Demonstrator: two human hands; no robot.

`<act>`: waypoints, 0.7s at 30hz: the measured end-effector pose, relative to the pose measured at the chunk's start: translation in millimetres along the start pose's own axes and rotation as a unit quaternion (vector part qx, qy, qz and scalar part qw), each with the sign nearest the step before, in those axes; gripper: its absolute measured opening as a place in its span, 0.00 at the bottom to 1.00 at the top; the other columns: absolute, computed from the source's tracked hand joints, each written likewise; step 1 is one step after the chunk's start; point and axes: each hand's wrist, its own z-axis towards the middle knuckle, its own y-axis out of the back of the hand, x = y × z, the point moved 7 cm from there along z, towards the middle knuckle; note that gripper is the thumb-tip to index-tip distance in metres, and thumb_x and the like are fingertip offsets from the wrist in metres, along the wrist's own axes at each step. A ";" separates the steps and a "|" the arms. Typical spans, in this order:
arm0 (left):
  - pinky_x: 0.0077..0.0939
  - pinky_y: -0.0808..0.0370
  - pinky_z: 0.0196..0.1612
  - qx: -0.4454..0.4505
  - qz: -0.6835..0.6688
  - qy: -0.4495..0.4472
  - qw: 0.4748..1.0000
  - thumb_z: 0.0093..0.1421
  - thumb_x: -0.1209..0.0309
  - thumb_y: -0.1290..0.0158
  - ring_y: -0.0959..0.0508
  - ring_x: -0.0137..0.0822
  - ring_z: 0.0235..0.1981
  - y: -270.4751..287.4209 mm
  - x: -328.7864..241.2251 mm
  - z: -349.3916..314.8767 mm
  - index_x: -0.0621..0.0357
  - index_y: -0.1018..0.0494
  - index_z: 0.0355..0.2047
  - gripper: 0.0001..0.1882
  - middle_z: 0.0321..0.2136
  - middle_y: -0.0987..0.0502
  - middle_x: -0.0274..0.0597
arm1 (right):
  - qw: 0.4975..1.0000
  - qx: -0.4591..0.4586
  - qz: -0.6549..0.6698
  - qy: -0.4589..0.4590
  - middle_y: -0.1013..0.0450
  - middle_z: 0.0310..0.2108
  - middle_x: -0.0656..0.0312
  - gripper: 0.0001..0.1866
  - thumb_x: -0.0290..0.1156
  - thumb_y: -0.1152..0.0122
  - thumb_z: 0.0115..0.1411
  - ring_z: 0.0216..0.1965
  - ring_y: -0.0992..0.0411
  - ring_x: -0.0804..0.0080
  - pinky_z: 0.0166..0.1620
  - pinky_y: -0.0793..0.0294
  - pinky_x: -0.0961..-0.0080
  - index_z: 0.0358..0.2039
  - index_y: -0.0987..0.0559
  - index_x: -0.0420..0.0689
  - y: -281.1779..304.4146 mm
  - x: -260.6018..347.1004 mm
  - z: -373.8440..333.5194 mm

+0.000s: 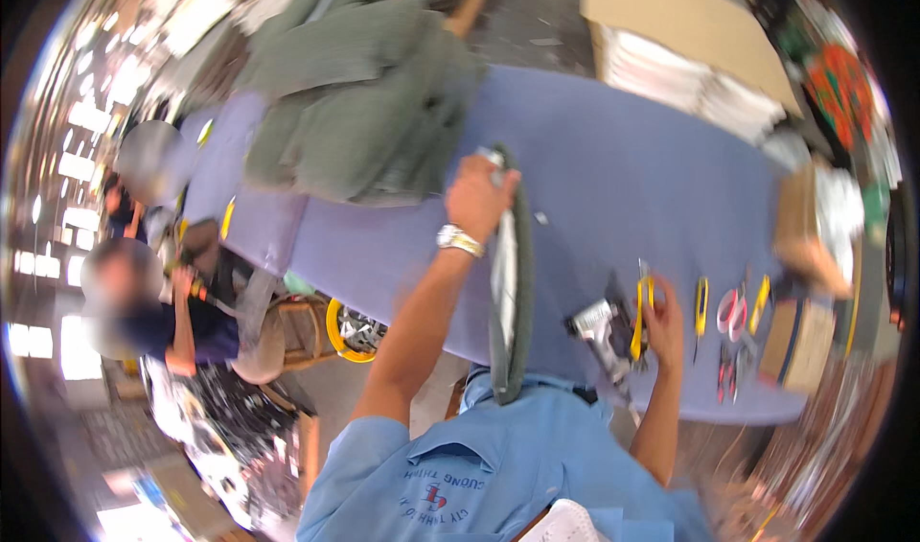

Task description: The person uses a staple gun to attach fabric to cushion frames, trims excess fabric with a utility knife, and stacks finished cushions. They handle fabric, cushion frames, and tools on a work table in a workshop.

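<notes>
My left hand (479,197) is closed around the far end of a long, narrow grey-green upholstered piece (519,293). The piece stands on edge, showing a pale inner side, and its near end rests against my shirt. To the right, the fingers of my right hand (663,322) are closed on a yellow utility knife (639,317) held just above the table. Beside that knife lies a silver and black staple gun (606,339), blurred by motion.
Grey-green upholstered pieces (364,111) are piled at the back left of the blue table (623,159). On the right lie another yellow knife (701,307), scissors (732,314), red-handled pliers (725,377) and a cardboard box (797,343). Two people (192,326) are at the left.
</notes>
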 end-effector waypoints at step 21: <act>0.45 0.25 0.54 0.042 -0.142 0.034 0.988 0.57 0.63 0.35 0.20 0.55 0.52 -22.5 2.3 23.5 0.62 0.21 0.26 0.14 0.51 0.20 0.59 | 0.945 0.003 0.239 0.221 0.21 0.43 0.55 0.22 0.37 0.37 0.68 0.37 0.23 0.71 0.42 0.21 0.70 0.58 0.28 0.40 -141.3 183.1 97.0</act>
